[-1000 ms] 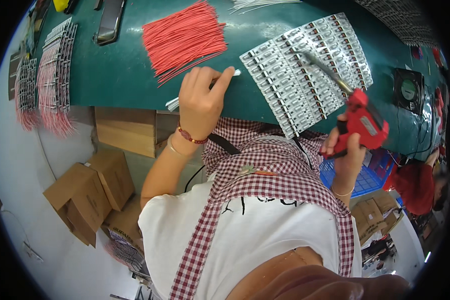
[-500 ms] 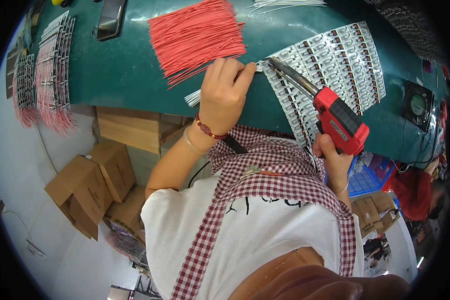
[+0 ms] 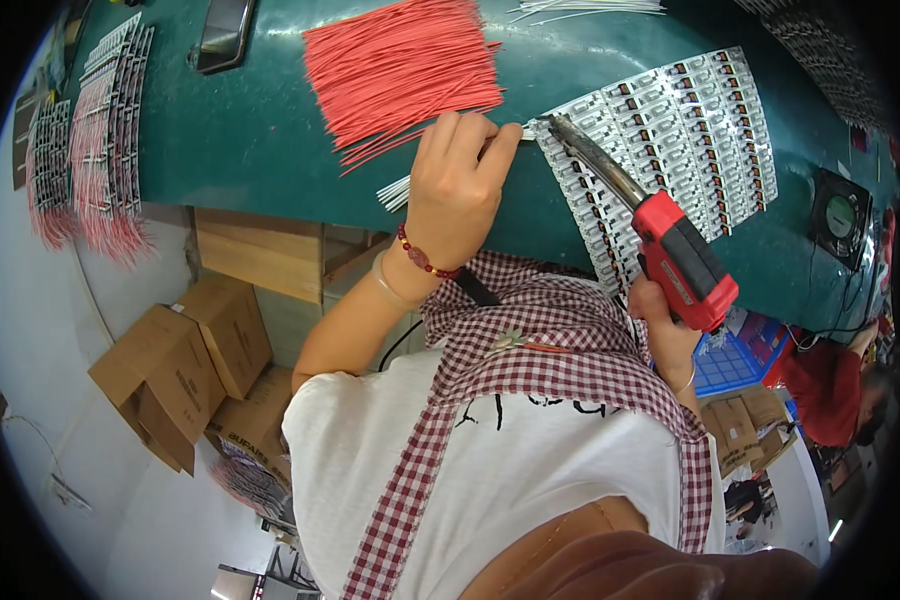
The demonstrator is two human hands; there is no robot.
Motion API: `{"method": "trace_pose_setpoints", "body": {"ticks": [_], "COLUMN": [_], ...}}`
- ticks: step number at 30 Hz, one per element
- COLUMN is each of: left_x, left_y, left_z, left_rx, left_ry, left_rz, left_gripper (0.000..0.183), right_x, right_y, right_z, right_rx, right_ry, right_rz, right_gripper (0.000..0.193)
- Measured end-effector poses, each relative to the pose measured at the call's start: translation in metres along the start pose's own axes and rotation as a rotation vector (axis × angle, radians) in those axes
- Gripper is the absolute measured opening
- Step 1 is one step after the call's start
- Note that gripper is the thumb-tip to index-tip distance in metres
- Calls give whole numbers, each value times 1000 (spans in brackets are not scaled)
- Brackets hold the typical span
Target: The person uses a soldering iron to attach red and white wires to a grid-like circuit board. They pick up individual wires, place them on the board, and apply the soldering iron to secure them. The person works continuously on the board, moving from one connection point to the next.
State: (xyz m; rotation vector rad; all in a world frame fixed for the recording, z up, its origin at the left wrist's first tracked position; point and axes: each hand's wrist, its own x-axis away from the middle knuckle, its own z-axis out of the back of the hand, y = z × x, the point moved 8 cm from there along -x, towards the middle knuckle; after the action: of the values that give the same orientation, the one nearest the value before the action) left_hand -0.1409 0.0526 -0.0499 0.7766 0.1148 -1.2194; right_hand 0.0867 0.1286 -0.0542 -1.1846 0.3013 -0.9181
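Observation:
My right hand (image 3: pixel 664 326) is wrapped round the grip of a red and black soldering gun (image 3: pixel 686 258). The gun's metal barrel points up and left, and its tip is at the upper left corner of a fan-shaped sheet of circuit boards (image 3: pixel 660 130). Just left of that tip, my left hand (image 3: pixel 460 180) is closed with its fingers pinched. A bundle of white wires (image 3: pixel 394 194) sticks out from behind this hand on its left side, and a white end shows at its fingertips, close to the boards' corner. The palm side of my left hand is hidden.
A pile of red wires (image 3: pixel 400 65) lies beyond my left hand on the green table (image 3: pixel 240 150). More white wires (image 3: pixel 590 8) lie at the far edge. Wired board strips (image 3: pixel 110 130) and a phone (image 3: pixel 222 35) are at left; a small black fan (image 3: pixel 838 218) stands at right.
My left hand has shifted slightly right and its fingers have bent a little differently. The soldering gun's body has dropped slightly, while its tip stays by the boards' corner.

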Motion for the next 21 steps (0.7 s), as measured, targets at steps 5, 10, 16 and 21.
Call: {"method": "trace_pose_setpoints", "body": {"ticks": [5,10,16,21], "left_x": [0,0,0,1], "left_y": [0,0,0,-1], "left_z": [-1,-1,-2,-2], "left_rx": [-8,-14,-19,-17], "left_ry": [-14,-20,-22,-20], "left_rz": [11,13,16,10], "left_gripper": [31,31,30,30], "right_x": [-1,-2,-2,-2], "right_y": [5,3,4,14], "right_z": [-1,-2,1,-2], "right_rx": [19,12,-27,7], "right_ry": [2,10,33,-54], "right_rz": [-49,8,-41,-115], "right_gripper": [25,22,19,25]}}
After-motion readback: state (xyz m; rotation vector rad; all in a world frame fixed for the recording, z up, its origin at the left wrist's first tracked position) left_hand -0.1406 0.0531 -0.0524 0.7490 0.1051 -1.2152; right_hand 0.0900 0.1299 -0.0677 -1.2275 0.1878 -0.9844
